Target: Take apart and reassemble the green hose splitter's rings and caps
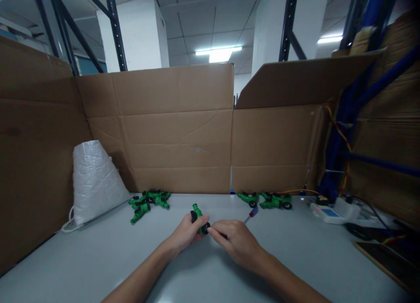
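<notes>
Over the table (82,259), your left hand (185,234) clasps the green piece (198,212), long axis running far-left to near-right; your right hand (234,239) adjoins its near-end wheel (205,228), its grip unclear.

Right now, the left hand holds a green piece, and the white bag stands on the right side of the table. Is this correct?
Not quite: the white bag stands on the left side of the table, as the head view shows. The left hand does hold a green piece.
</notes>
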Tool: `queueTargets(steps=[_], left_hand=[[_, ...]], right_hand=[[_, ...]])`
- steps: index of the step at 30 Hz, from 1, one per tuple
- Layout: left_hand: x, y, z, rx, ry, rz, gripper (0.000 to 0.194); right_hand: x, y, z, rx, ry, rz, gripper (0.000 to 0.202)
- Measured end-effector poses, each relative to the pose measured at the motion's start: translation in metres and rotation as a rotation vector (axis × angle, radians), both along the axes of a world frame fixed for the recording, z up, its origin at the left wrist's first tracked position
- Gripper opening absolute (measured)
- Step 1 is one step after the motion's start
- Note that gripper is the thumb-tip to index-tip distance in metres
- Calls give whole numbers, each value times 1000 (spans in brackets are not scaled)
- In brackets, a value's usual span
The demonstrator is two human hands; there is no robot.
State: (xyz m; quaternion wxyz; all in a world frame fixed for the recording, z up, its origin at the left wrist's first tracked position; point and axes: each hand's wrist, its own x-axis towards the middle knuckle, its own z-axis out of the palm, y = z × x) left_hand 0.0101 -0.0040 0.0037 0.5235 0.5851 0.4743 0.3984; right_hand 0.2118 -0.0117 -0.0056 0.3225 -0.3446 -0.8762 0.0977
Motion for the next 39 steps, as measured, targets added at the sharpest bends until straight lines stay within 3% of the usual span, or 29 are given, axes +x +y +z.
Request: queueTargets(steps=[10,17,25,31,39], left_hand=[[-3,-2,-1,-77,-61,-36,61],[-1,-4,7,-125,-207,-52,60],[-5,-2,8,-313,-407,-260,57],[-3,-6,15,-279,-450,-259,57],[0,-6,12,-181,-432,-218,55]], right_hand=[[1,-2,3,17,10,51,49],[4,-2,6,38,29,-5,48],[5,-8,12,91,44,-67,45],[5,-11,15,100,119,-73,38],[6,-13,14,166,69,-117,28]])
